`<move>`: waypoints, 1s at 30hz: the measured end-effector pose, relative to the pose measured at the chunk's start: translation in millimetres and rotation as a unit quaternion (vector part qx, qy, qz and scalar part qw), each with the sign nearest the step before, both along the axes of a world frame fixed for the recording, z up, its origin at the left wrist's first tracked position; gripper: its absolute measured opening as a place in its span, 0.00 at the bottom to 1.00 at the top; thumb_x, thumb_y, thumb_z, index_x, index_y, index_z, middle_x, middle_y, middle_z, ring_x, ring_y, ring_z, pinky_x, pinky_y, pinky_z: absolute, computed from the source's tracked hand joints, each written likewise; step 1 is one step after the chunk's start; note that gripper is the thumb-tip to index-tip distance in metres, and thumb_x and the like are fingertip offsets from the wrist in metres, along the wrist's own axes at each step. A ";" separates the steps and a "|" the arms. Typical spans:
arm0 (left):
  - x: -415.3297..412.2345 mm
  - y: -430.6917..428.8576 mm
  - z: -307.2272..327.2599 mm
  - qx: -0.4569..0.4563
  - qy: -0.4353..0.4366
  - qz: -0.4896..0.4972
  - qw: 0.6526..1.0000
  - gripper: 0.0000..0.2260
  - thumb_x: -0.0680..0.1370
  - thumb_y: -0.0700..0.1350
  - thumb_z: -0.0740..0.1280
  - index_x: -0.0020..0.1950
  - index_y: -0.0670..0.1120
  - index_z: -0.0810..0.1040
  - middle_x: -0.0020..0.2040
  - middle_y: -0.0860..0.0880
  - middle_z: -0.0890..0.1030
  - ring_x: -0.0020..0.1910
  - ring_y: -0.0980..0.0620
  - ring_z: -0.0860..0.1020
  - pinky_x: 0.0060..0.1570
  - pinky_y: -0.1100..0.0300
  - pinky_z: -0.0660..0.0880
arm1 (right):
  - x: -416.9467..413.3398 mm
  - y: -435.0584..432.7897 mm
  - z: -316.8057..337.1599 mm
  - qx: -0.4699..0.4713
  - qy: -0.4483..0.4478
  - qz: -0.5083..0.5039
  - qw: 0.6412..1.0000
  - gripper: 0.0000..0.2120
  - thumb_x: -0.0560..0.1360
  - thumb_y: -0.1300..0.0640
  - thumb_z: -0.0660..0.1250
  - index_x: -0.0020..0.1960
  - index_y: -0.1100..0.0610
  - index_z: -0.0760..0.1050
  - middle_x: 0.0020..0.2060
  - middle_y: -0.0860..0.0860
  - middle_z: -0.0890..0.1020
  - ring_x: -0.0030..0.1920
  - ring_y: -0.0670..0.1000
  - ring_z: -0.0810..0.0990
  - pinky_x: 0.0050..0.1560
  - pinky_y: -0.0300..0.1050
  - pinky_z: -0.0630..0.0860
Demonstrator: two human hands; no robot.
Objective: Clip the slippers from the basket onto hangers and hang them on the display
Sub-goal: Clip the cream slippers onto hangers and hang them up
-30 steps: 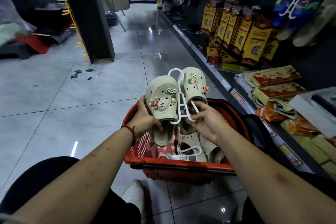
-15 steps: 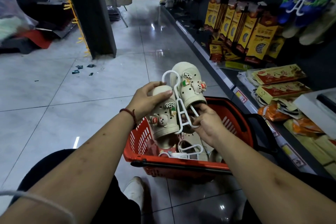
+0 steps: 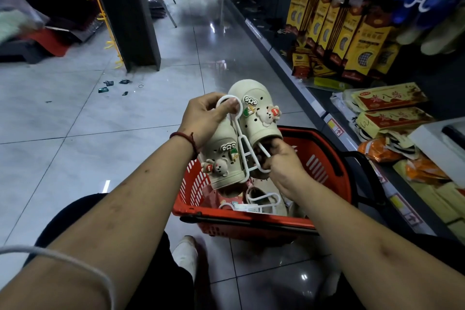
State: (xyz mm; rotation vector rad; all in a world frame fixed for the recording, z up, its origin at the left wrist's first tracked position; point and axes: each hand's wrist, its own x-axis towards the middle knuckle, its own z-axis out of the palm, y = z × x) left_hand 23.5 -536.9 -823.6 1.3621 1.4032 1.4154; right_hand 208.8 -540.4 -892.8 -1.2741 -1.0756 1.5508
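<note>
**Cream slippers** [image 3: 253, 121]: one pair with charms, either side of a white hanger [image 3: 242, 145], held above the left half of the red basket [image 3: 251, 219].
**Left grip** [image 3: 205, 118]: fingers curled round the hanger's hook.
**Right grip** [image 3: 283, 167]: pinching the hanger's lower bar, beneath the right-hand slipper's opening.
**Basket:** on the tiled floor [image 3: 100, 138], beside the shelf [image 3: 313, 106]. It holds further slippers [image 3: 276, 206] and a loose hanger [image 3: 247, 207].

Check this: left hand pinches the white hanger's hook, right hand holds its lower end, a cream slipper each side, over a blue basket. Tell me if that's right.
Not quite: the head view shows the basket is red, not blue. The rest stands: left hand pinching the white hanger by its hook, right hand holding its lower end, a cream slipper each side.
</note>
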 end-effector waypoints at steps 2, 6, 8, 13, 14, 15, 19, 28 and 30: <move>1.0 1.2 0.7 -0.003 -0.002 -0.001 1.000 0.06 0.77 0.47 0.73 0.48 0.46 0.86 0.45 0.48 0.86 0.41 0.56 0.79 0.48 0.56 0.77 | -1.0 -1.4 -1.6 0.006 -0.026 0.019 0.999 0.29 0.68 0.83 0.54 0.55 0.57 0.78 0.53 0.59 0.83 0.54 0.61 0.81 0.52 0.56 0.80; 9.1 -1.5 -0.9 -0.018 0.051 -0.062 0.997 0.07 0.77 0.46 0.72 0.52 0.45 0.87 0.48 0.50 0.87 0.46 0.59 0.81 0.53 0.60 0.78 | -1.5 -9.1 -6.1 0.018 -0.065 0.054 0.996 0.27 0.68 0.80 0.58 0.52 0.52 0.77 0.52 0.58 0.83 0.53 0.59 0.80 0.45 0.50 0.79; 14.8 -4.5 -3.6 -0.023 0.092 -0.086 0.992 0.06 0.78 0.47 0.71 0.48 0.47 0.87 0.46 0.51 0.87 0.45 0.59 0.81 0.54 0.59 0.77 | -0.7 -11.7 -8.4 0.020 -0.081 0.074 0.994 0.25 0.67 0.77 0.62 0.52 0.52 0.79 0.50 0.59 0.84 0.54 0.62 0.81 0.51 0.55 0.79; 4.3 -0.2 5.2 -0.001 -0.007 -0.014 1.000 0.06 0.79 0.46 0.70 0.46 0.49 0.86 0.44 0.49 0.87 0.41 0.52 0.80 0.52 0.54 0.79 | 6.7 -2.3 -5.3 -0.061 0.038 0.007 0.997 0.22 0.70 0.67 0.66 0.63 0.54 0.79 0.53 0.56 0.85 0.52 0.56 0.83 0.47 0.49 0.79; -0.2 0.8 7.9 -0.003 -0.015 -0.009 1.000 0.06 0.79 0.46 0.70 0.46 0.49 0.86 0.44 0.49 0.87 0.41 0.52 0.80 0.51 0.55 0.79 | 9.4 -0.2 -4.9 -0.069 0.045 -0.001 0.997 0.20 0.71 0.65 0.65 0.61 0.55 0.80 0.52 0.56 0.85 0.51 0.56 0.83 0.47 0.48 0.78; -4.3 1.6 9.2 -0.006 -0.016 -0.008 1.000 0.06 0.79 0.46 0.70 0.46 0.49 0.86 0.45 0.49 0.87 0.41 0.52 0.80 0.51 0.55 0.79 | 12.3 1.1 -6.3 -0.073 0.042 -0.006 0.996 0.19 0.71 0.64 0.64 0.60 0.55 0.80 0.51 0.56 0.85 0.49 0.55 0.83 0.48 0.48 0.78; -12.8 0.6 2.7 -0.026 0.020 -0.019 0.999 0.07 0.79 0.47 0.70 0.44 0.49 0.86 0.45 0.48 0.87 0.45 0.49 0.81 0.58 0.45 0.78 | 18.4 2.1 -13.6 -0.082 -0.009 -0.026 0.996 0.21 0.71 0.70 0.58 0.57 0.56 0.81 0.50 0.57 0.86 0.46 0.56 0.83 0.47 0.49 0.79; -21.7 3.7 -6.9 -0.040 0.056 -0.012 0.998 0.07 0.80 0.44 0.68 0.51 0.43 0.85 0.44 0.46 0.87 0.42 0.55 0.84 0.47 0.63 0.79 | 21.5 10.5 -36.7 0.074 -0.513 0.065 0.853 0.26 0.73 0.50 0.73 0.67 0.53 0.69 0.65 0.55 0.72 0.60 0.60 0.77 0.58 0.53 0.76; -24.4 6.3 -9.0 -0.048 0.070 -0.019 0.996 0.08 0.80 0.45 0.69 0.52 0.42 0.85 0.43 0.45 0.87 0.43 0.53 0.85 0.47 0.63 0.80 | 18.0 14.5 -37.5 0.063 -0.569 0.097 0.814 0.34 0.74 0.50 0.73 0.73 0.57 0.62 0.71 0.59 0.65 0.67 0.65 0.71 0.63 0.55 0.72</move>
